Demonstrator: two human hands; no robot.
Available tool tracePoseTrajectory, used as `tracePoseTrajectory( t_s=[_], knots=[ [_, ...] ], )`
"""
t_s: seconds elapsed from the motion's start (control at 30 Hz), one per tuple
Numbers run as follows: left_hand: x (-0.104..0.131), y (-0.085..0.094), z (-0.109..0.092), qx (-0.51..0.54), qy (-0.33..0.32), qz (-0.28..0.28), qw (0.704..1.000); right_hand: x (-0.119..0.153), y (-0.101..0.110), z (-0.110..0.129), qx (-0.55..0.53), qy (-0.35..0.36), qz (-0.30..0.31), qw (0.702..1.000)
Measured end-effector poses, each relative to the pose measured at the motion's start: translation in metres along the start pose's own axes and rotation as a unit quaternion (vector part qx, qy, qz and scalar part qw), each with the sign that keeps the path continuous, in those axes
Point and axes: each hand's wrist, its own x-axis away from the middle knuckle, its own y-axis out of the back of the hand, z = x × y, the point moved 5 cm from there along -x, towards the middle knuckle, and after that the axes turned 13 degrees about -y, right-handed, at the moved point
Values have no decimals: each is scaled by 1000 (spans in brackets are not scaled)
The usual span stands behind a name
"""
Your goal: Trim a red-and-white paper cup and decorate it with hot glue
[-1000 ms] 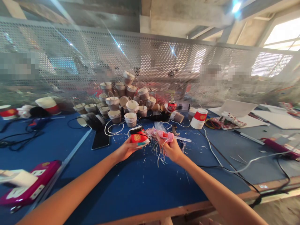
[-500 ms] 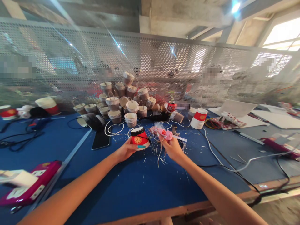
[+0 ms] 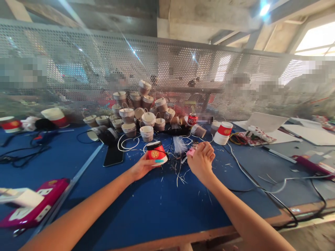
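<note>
My left hand (image 3: 143, 166) holds a red and white paper cup (image 3: 157, 154) upside down, with a black band round its upper part and a gold emblem on the red. To its right, my right hand (image 3: 201, 158) has curled fingers around a pink tool (image 3: 192, 151), mostly hidden by the hand. Clear, wispy plastic (image 3: 179, 144) lies between the two hands. White string scraps (image 3: 180, 178) are scattered on the blue table (image 3: 146, 209) below them.
Small grey-brown buckets (image 3: 127, 115) are piled behind my hands. A red can (image 3: 192, 119) and another red-white cup (image 3: 223, 133) stand at the back. A black phone (image 3: 113, 155) lies left, power strips (image 3: 39, 202) at both sides, and cables cross the right.
My right hand has turned over and shifted slightly right, swinging the pink tool away from the clear plastic. My left hand still holds the cup in nearly the same place.
</note>
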Motion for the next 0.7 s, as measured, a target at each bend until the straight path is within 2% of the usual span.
tracePoseTrajectory(
  t_s=[0.07, 0.1, 0.17, 0.23, 0.3, 0.43, 0.6, 0.7],
  knots=[
    [-1, -1, 1, -5, -2, 6, 1000, 7, 11, 11, -108, 86, -23, 990],
    [-1, -1, 1, -9, -3, 8, 1000, 12, 16, 18, -166, 148, -14, 975],
    [-1, -2, 1, -17, -10, 6, 1000, 25, 22, 30, -265, 278, 48, 922],
    [-1, -3, 0, -25, -20, 6, 999, 36, 23, 37, -330, 351, 135, 866],
    [0, -6, 0, -35, -23, 17, 999, 42, 19, 39, -363, 361, 209, 833],
    [0, -12, -1, -47, -26, 51, 997, 49, 5, 41, -365, 345, 299, 812],
    [0, -19, -3, -44, -35, 80, 995, 50, -3, 42, -348, 328, 325, 816],
    [0, -22, -5, -39, -44, 91, 994, 47, -3, 42, -362, 295, 329, 821]
  ],
)
